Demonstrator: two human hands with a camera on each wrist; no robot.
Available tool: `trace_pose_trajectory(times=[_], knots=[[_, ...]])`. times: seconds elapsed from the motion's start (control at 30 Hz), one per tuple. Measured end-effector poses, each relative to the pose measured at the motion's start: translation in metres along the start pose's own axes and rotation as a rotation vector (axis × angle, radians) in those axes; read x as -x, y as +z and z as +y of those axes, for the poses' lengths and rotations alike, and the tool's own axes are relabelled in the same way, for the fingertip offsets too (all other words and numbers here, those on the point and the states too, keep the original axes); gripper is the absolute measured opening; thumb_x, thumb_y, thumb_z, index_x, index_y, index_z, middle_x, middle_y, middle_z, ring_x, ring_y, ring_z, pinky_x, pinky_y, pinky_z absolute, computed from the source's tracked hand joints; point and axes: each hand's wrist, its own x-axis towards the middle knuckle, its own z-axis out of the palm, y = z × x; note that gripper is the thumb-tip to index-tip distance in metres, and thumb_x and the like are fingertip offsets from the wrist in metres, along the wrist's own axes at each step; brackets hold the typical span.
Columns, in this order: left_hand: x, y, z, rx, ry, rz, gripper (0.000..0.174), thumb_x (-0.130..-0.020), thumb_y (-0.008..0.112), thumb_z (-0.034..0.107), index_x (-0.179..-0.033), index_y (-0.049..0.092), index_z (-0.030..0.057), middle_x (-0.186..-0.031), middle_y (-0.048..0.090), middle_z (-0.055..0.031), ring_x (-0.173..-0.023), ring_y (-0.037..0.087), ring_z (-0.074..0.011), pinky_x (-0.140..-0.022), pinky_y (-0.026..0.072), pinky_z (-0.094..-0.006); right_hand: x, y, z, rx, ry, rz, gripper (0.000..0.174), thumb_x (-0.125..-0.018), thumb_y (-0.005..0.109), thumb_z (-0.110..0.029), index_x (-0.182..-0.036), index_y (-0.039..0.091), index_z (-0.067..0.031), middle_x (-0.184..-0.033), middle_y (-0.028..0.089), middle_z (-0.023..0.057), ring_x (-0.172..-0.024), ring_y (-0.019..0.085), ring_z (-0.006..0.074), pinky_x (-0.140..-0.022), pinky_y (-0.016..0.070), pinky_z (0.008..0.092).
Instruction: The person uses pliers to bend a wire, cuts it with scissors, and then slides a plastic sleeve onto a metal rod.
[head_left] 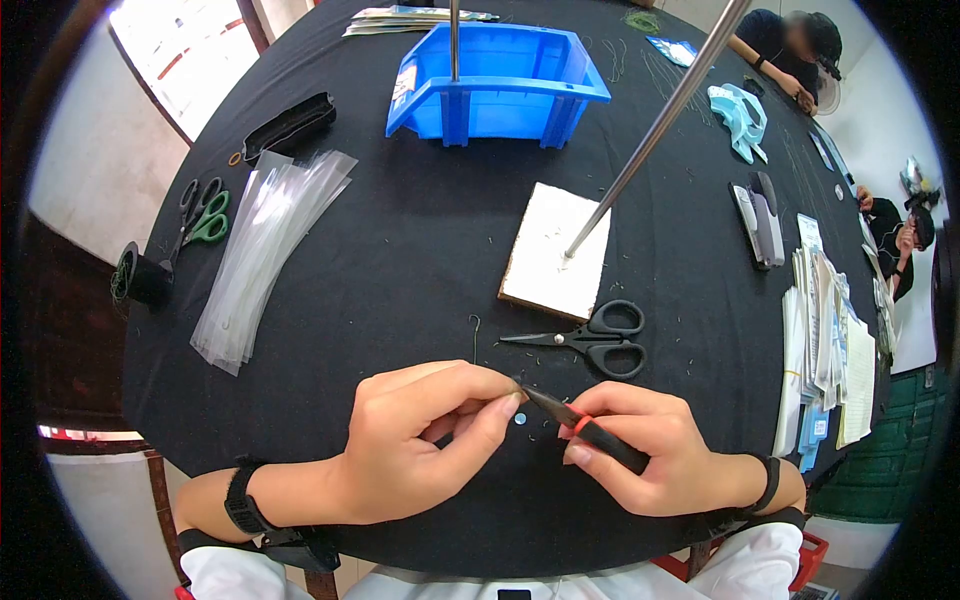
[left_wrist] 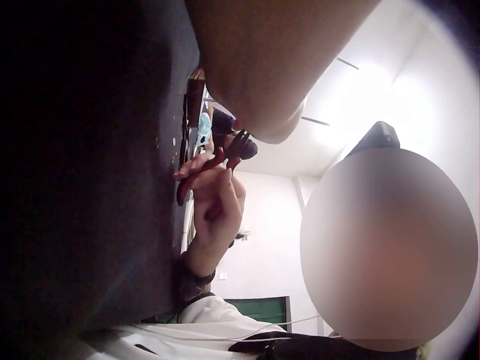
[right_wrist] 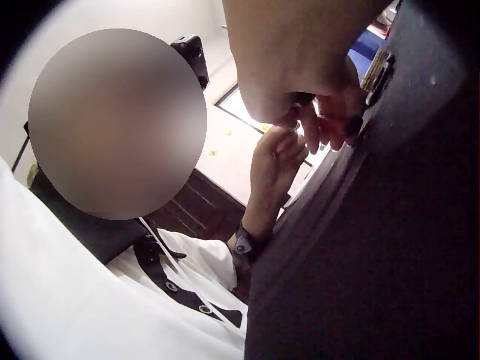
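My right hand [head_left: 655,445] grips needle-nose pliers [head_left: 618,446] with red and black handles, their tip pointing to the left hand. Thumb and forefinger of my left hand [head_left: 420,425] pinch a tiny dark piece [head_left: 520,384], right at the pliers' tip; I cannot tell what it is. Just beyond the left forefinger, a thin greenish strand [head_left: 475,335] with a curled end lies on the cloth. A small pale-blue disc [head_left: 520,419] lies under the pliers' nose. In the left wrist view, the right hand [left_wrist: 214,206] holds the pliers beyond the left forearm.
Black scissors [head_left: 575,340] lie beyond the pliers, by a white block [head_left: 560,245] holding a metal rod [head_left: 650,140]. Behind is a blue bin [head_left: 500,112]. Clear plastic sleeves [head_left: 265,260] lie left; a stapler [head_left: 762,220] and paper packets [head_left: 822,320] right. Other people sit across.
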Motion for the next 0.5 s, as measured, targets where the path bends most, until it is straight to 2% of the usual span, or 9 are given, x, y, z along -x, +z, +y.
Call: trace_pose_trajectory(times=[0.27, 0.5], knots=[[-0.0006, -0.0002, 0.0004, -0.023, 0.011, -0.006, 0.003, -0.078, 0.063, -0.001, -0.081, 0.063, -0.0019, -0.064, 0.059, -0.0051, -0.046, 0.045, -0.0055, -0.040, 0.0297, -0.0195, -0.0010, -0.0024, -0.0005, 0.129, -0.031, 0.003, 0.013, -0.076, 0.068, -0.008, -0.081, 0.063, 0.0027, -0.085, 0.060, 0.0131, -0.070, 0.060, 0.0249, -0.061, 0.0492, 0.0312], [-0.0016, -0.0018, 0.0021, -0.013, -0.032, -0.036, 0.005, -0.079, 0.063, 0.000, -0.083, 0.063, -0.0021, -0.069, 0.062, -0.0056, -0.046, 0.045, -0.0048, -0.040, 0.0303, -0.0191, -0.0017, -0.0025, 0.0024, 0.075, -0.023, 0.064, 0.013, -0.075, 0.068, -0.005, -0.084, 0.063, 0.0032, -0.087, 0.059, 0.0135, -0.073, 0.061, 0.0233, -0.063, 0.0490, 0.0296]])
